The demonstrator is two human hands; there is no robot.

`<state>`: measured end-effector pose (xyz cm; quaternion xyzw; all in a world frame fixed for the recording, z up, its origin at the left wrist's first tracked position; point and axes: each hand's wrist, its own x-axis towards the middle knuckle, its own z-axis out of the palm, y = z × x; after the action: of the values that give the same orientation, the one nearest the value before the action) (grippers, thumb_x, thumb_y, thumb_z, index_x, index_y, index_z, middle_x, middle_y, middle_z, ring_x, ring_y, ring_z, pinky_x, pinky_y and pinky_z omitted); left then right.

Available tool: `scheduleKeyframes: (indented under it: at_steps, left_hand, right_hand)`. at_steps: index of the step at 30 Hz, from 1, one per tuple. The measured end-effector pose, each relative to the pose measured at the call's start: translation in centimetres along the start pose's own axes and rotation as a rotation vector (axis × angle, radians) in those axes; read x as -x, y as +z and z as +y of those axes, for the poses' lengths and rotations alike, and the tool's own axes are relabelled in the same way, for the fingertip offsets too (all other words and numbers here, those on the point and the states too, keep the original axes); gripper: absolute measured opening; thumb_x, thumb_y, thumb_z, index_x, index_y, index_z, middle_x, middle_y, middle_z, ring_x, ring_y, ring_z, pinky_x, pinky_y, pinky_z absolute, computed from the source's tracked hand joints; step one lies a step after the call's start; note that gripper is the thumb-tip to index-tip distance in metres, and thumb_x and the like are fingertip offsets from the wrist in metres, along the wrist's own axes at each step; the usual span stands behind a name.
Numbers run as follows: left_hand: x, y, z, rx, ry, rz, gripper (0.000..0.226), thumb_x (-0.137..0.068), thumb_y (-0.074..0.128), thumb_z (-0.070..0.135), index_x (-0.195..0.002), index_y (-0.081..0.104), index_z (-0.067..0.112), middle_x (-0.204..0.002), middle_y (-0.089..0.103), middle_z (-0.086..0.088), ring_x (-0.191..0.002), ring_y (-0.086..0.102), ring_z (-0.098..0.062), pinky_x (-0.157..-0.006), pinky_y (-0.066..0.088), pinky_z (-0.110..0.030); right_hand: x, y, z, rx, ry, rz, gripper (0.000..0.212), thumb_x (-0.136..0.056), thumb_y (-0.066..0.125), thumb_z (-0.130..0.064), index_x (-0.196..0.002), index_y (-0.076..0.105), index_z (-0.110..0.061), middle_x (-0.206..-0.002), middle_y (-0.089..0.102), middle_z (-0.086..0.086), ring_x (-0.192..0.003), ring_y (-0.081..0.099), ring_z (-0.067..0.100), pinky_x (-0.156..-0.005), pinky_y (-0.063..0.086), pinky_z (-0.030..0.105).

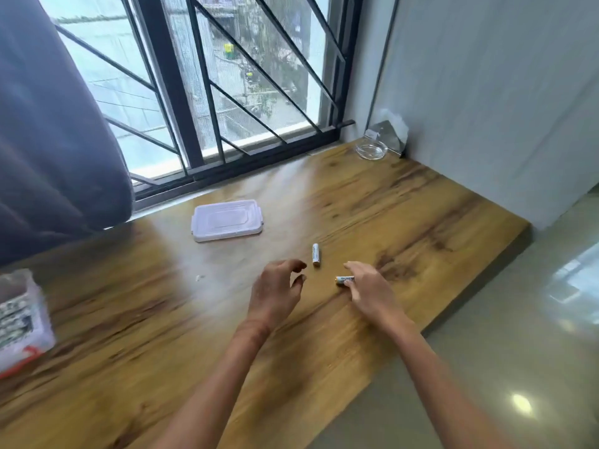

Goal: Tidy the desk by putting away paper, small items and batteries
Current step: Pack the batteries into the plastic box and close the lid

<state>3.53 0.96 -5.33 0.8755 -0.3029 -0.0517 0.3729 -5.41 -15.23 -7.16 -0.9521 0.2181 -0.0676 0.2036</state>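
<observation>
Left hand [278,293] loosely curled, empty | right hand [366,290] outstretched, touching near battery [343,280] | far battery [316,254] untouched

At nine o'clock the left edge cuts off a box [22,322], its print blurred. The right hand [369,294] covers half a battery [342,280]; I can't tell its grip. A white speck [200,277] at the battery's nine o'clock is too small to name.
</observation>
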Motion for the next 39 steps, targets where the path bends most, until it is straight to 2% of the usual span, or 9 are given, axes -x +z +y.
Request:
scheduleKeyframes:
  at_steps: [4,8,10,17,22,25,29,34,39]
  left_hand:
    - [-1.0,1.6,0.6,-0.021,-0.038,-0.023,0.025,-0.086,0.059,0.021,-0.11,0.064,0.022,-0.11,0.066,0.004,-0.104,0.058,-0.017,-0.085,0.047,-0.031]
    - [-2.0,2.9,0.9,-0.061,-0.131,-0.027,0.027,-0.087,0.055,0.024,-0.113,0.063,0.02,-0.113,0.064,0.0,-0.105,0.058,-0.02,-0.086,0.048,-0.034]
    - [-2.7,3.5,1.2,-0.062,-0.183,-0.012,0.03,-0.089,0.053,0.027,-0.116,0.061,0.016,-0.116,0.063,-0.004,-0.107,0.057,-0.022,-0.088,0.047,-0.035]
    - [-6.5,6.0,2.6,-0.09,-0.341,0.0,0.041,-0.086,0.057,0.041,-0.104,0.057,0.004,-0.111,0.06,-0.016,-0.104,0.056,-0.033,-0.08,0.045,-0.037]
    - [-7.6,6.5,3.3,-0.175,-0.359,-0.024,0.029,-0.089,0.052,0.026,-0.101,0.06,0.0,-0.11,0.06,-0.022,-0.103,0.056,-0.039,-0.078,0.045,-0.037]
    - [-7.5,6.3,2.5,-0.107,-0.382,-0.055,0.027,-0.083,0.056,0.026,-0.086,0.061,0.0,-0.098,0.063,-0.023,-0.093,0.058,-0.04,-0.071,0.046,-0.036]
    - [-6.0,4.6,0.9,0.027,-0.386,-0.055,0.03,-0.076,0.061,0.026,-0.067,0.064,-0.002,-0.067,0.055,-0.027,-0.071,0.059,-0.037,-0.054,0.034,-0.029]
    - [-3.1,-0.1,-1.4,0.189,-0.389,0.06,0.031,-0.075,0.063,0.031,-0.064,0.068,0.002,-0.065,0.064,-0.024,-0.067,0.065,-0.031,-0.062,0.05,-0.037]
    - [0.7,-6.9,-3.6,0.248,-0.444,0.244,0.022,-0.079,0.068,0.026,-0.06,0.069,0.015,-0.056,0.065,0.0,-0.052,0.057,-0.007,-0.055,0.042,-0.021]
  right_hand:
    - [-0.2,0.5,0.6,0.045,-0.044,-0.015,0.038,-0.093,0.046,-0.008,-0.131,0.047,-0.006,-0.132,0.052,0.009,-0.124,0.043,0.022,-0.102,0.033,0.027]
    - [-0.2,1.4,1.0,0.064,-0.094,0.045,0.019,-0.089,0.053,-0.007,-0.104,0.065,-0.007,-0.102,0.063,0.01,-0.1,0.054,0.028,-0.083,0.044,0.034]
    - [-0.1,1.3,1.2,0.023,-0.07,0.083,0.016,-0.088,0.055,-0.01,-0.1,0.067,-0.007,-0.096,0.063,0.01,-0.096,0.055,0.027,-0.08,0.045,0.033]
    - [0.4,0.5,2.1,-0.208,0.109,0.179,0.02,-0.085,0.065,-0.017,-0.103,0.069,-0.008,-0.094,0.066,0.009,-0.092,0.059,0.022,-0.08,0.042,0.024]
    - [0.4,-0.3,1.8,-0.299,0.174,0.246,0.019,-0.081,0.069,-0.016,-0.099,0.071,-0.01,-0.093,0.069,0.004,-0.086,0.063,0.017,-0.081,0.049,0.026]
    - [0.1,-0.4,1.1,-0.347,0.176,0.251,0.018,-0.081,0.07,-0.015,-0.097,0.071,-0.009,-0.092,0.07,0.004,-0.085,0.064,0.017,-0.081,0.049,0.025]
    - [-0.1,-0.6,-1.1,-0.442,0.162,0.237,0.017,-0.079,0.071,-0.013,-0.095,0.072,-0.008,-0.09,0.072,0.004,-0.079,0.064,0.013,-0.079,0.05,0.024]
    - [-0.7,0.2,-5.8,-0.456,0.022,0.153,0.018,-0.079,0.072,-0.015,-0.096,0.072,-0.009,-0.086,0.072,0.003,-0.074,0.061,0.008,-0.069,0.043,0.012]
    - [-1.6,2.0,-12.4,-0.569,-0.088,0.055,0.012,-0.078,0.073,-0.015,-0.089,0.074,-0.012,-0.076,0.072,-0.001,-0.065,0.063,0.004,-0.068,0.049,0.018]
